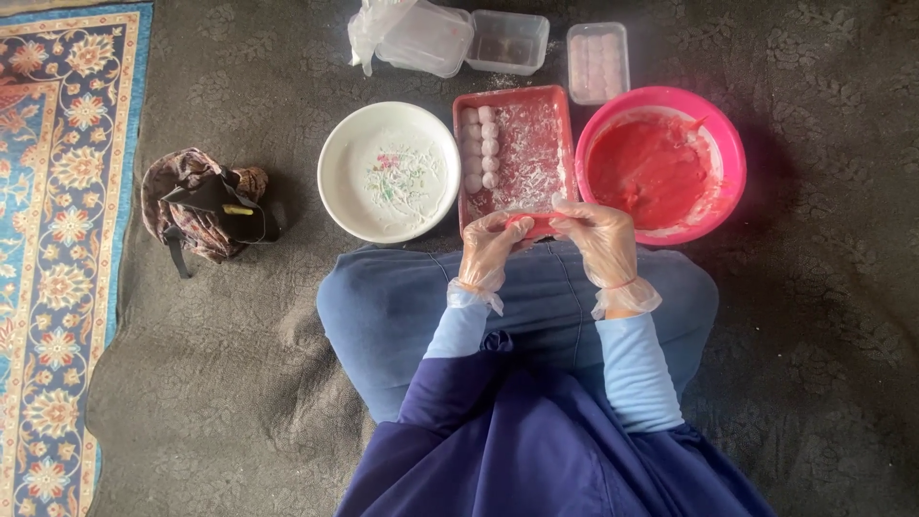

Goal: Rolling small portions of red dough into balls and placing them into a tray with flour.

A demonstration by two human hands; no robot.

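Observation:
Both my hands wear clear plastic gloves. My left hand [490,251] and my right hand [598,239] meet over my lap and pinch a small piece of red dough [536,223] between their fingertips. Just beyond them lies a red rectangular tray [565,120] dusted with white flour, with several pale pink dough balls [481,146] lined up along its left side. To the right stands a pink bowl [732,144] holding red dough mixture [651,168].
A white floral plate [335,182] dusted with flour sits left of the tray. Clear plastic containers [507,40], one [597,59] filled with pink balls, lie at the back. A small brown bag [201,206] rests on the dark carpet near a patterned rug [57,239].

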